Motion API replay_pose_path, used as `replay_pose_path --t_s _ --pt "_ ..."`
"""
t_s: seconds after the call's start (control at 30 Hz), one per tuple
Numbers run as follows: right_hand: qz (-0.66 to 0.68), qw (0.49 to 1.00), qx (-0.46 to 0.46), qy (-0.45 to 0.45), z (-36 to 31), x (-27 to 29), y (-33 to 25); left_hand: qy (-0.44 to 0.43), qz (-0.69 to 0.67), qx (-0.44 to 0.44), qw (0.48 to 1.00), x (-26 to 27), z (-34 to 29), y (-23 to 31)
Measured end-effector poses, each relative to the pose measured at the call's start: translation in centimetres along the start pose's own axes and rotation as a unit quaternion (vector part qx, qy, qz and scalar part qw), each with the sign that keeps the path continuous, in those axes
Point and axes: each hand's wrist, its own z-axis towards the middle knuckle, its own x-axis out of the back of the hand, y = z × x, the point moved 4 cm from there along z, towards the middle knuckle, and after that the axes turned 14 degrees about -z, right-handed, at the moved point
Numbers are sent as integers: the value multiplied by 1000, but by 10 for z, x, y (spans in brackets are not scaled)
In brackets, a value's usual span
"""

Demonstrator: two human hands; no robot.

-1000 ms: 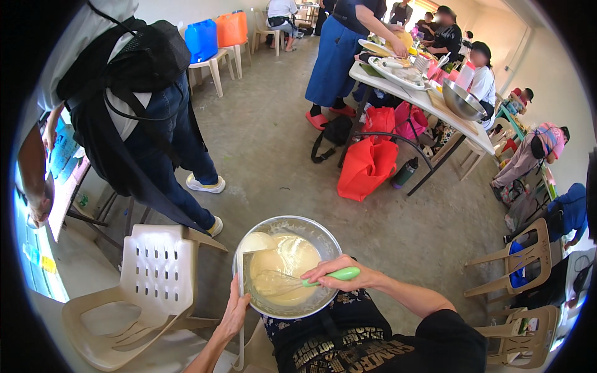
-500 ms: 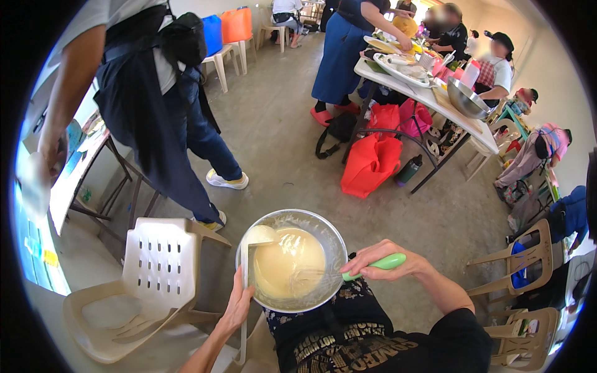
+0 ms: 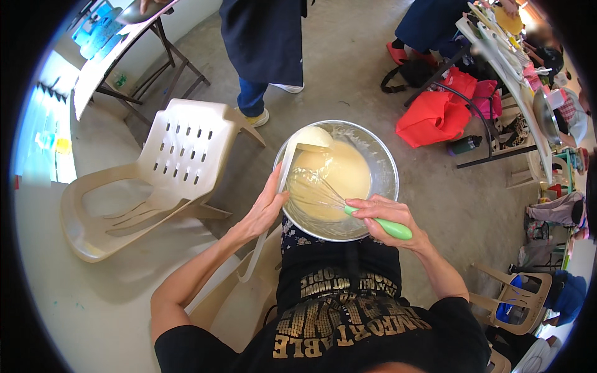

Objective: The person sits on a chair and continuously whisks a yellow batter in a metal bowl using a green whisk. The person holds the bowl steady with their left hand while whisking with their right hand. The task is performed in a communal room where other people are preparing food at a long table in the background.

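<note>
**Left hand (image 3: 264, 212) gripped bowl (image 3: 382, 171) and ladle (image 3: 315, 137); right hand (image 3: 390, 217) held whisk (image 3: 337, 200)**

At far left stood a folding table (image 3: 107, 69), with a beige plastic chair (image 3: 186, 137) nearer the person. The left hand was closed on the metal bowl's left rim together with the ladle's pale handle, which slanted down outside the bowl. The bowl was above the person's lap, the ladle's cup inside its upper left. Smooth, pale yellow batter (image 3: 351, 171) covered the bottom. The whisk leaned across the bowl, its wires in the batter at the left. The right hand was wrapped around its green handle, fingers together, above the lower right rim. Farther right, a red bag (image 3: 429, 118) lay on the floor beside a dark bottle (image 3: 465, 145).
</note>
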Motion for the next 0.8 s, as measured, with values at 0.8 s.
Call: replay_pose_path --t_s 0.8 --pt "-41 993 -109 13 -22 82 -13 -15 -41 42 998 -6 7 -3"
